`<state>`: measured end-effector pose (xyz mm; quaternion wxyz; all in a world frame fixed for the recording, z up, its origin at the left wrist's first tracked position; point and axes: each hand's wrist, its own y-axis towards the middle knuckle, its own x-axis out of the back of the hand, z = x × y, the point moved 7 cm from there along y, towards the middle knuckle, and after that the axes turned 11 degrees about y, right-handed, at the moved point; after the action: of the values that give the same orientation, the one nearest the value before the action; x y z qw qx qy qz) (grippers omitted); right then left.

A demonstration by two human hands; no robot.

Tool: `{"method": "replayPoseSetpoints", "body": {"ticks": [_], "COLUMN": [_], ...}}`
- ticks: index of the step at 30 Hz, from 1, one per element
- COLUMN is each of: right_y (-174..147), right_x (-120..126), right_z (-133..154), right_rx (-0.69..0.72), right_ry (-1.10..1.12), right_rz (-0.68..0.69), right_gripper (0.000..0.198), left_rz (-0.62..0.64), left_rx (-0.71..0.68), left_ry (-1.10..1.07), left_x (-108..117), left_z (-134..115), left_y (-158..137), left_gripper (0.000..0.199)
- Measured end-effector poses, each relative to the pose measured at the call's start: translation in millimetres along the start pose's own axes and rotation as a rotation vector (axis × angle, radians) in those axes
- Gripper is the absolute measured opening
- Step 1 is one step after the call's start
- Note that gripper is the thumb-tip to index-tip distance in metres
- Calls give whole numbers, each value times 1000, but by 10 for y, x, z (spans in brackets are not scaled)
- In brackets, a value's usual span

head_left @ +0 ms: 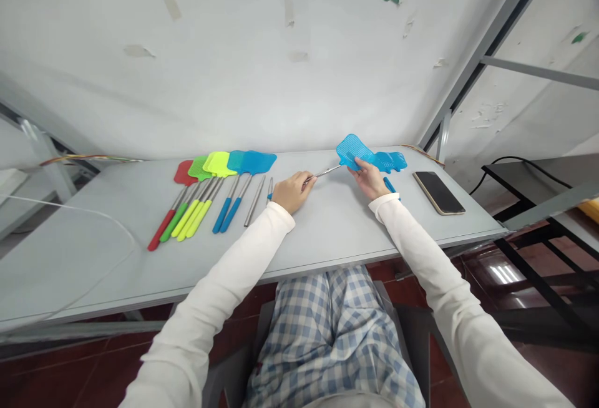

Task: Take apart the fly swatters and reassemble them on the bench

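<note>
My left hand (291, 191) is closed around the metal rod of a blue fly swatter (352, 148), just above the tabletop. A small blue bit shows at the left of this hand; I cannot tell whether it belongs to the same swatter. My right hand (369, 178) pinches the swatter's blue mesh head by its lower right edge. Further blue swatter heads (392, 161) lie right behind that hand, partly hidden by it. A blue handle piece (388, 184) lies by the right wrist. Bare metal rods (254, 202) rest to the left of my left hand.
On the grey table (299, 246), a row of fly swatters lies at left: a red one (186, 173), a green one (174, 224), several yellow ones (199, 218) and two blue ones (257, 161). A phone (438, 192) lies at right. A white cable (103, 214) crosses the left end.
</note>
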<state>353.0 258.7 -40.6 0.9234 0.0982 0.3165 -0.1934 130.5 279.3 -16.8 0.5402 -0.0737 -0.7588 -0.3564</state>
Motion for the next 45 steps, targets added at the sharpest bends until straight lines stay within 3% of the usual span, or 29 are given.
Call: {"method": "replayPoseSetpoints", "body": {"ticks": [6,30,41,45], "right_y": [-27,-44,-110,-121], "right_x": [-46,-108,-149,-173], "right_z": [-6,-45,-79,-89], "right_rx": [-7,35,59,60], "right_ry": [70,-34,-50,-80], "right_rz": [17,104,137,179], "right_gripper": [17,20,48,49], "left_rz": [0,14,89,94], "left_rx": [30,74,66,64], "left_ry": [-15,-15,51,48], "left_x": [25,-10,-31,-18], "left_z": [13,81,61,52], "left_y": [1,12,5,7], "left_gripper": [36,35,40,39]}}
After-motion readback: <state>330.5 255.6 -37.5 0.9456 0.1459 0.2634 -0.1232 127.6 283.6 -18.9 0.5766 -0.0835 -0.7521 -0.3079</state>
